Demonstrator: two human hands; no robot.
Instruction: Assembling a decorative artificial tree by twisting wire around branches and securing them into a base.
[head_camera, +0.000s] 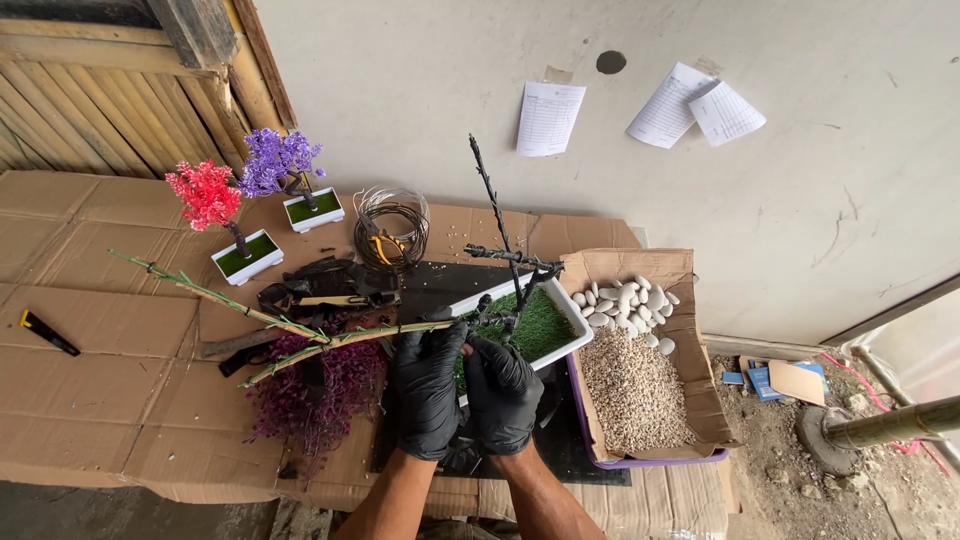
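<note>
Both my hands wear black gloves and meet at the near end of a white rectangular planter (572, 318) lined with green artificial grass. My left hand (427, 388) is closed around the base of a thin green artificial stem (250, 312) that stretches away to the left. My right hand (502, 396) grips the foot of a dark bare branch (497, 215) that rises from the planter. A pile of purple artificial foliage (315, 392) lies just left of my left hand.
A cardboard-lined box (690, 352) at right holds small gravel and white pebbles. Two small finished trees, red (207, 196) and purple (277, 160), stand in white pots at the back left. A wire coil with pliers (388, 232) and a black-and-yellow cutter (46, 333) lie on the cardboard.
</note>
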